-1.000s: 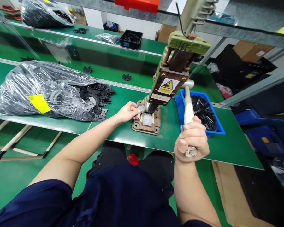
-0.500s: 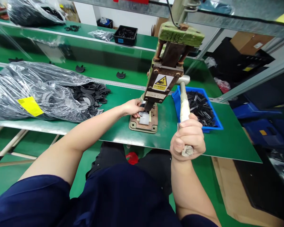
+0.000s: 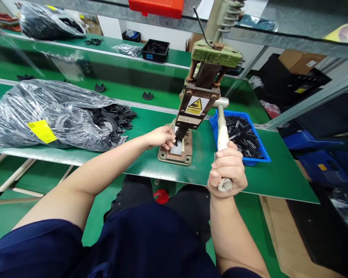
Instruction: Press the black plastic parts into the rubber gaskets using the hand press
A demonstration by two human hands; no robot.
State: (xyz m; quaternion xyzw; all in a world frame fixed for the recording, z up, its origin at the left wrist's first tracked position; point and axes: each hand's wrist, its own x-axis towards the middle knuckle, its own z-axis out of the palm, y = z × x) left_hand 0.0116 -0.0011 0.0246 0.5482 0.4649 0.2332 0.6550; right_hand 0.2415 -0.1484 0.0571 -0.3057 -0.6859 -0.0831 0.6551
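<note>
lever [image 3: 222, 129], likely stiff, heavy, best held by wrapped near end [image 3: 225, 184], clenched in my right hand [image 3: 229, 169]; left hand [image 3: 161, 138], grasp unclear.

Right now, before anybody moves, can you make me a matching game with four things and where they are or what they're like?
1. right grip
2. left grip
3. blue bin
4. plastic bag

A. close to the lower end of the press
B. has a yellow label on it
C. closed around the handle
D. full of slim black pieces

Pairs: 1-C, 2-A, 3-D, 4-B
</note>
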